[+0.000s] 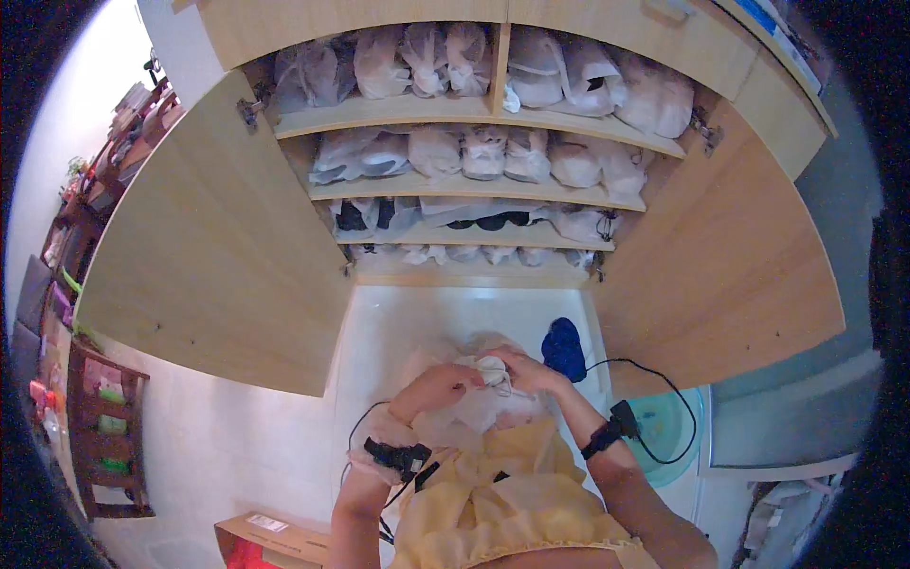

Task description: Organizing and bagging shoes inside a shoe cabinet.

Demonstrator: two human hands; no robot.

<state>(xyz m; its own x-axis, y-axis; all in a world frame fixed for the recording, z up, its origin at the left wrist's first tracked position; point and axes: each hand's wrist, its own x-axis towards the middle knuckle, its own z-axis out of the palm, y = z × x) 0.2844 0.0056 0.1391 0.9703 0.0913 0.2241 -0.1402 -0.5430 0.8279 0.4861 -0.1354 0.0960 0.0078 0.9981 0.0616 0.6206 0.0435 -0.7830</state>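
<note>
My left hand (455, 382) and my right hand (525, 370) are close together in front of my lap, both holding a whitish, thin bag or wrapping (492, 371). What lies inside it cannot be made out. More of the pale, translucent material spreads below and around my fingers. Just beyond my right hand, on the white floor, rests a dark blue bundled item (564, 348). Ahead stands an open wooden cabinet, its shelves (476, 188) filled with white-bagged items, some showing dark contents.
Two wooden cabinet doors stand open, left (234, 249) and right (732, 263). A turquoise basin (665, 427) is at the right. A cardboard box (284, 533) lies at the lower left, near a dark wooden rack (110, 427). Black cables run from straps on both forearms.
</note>
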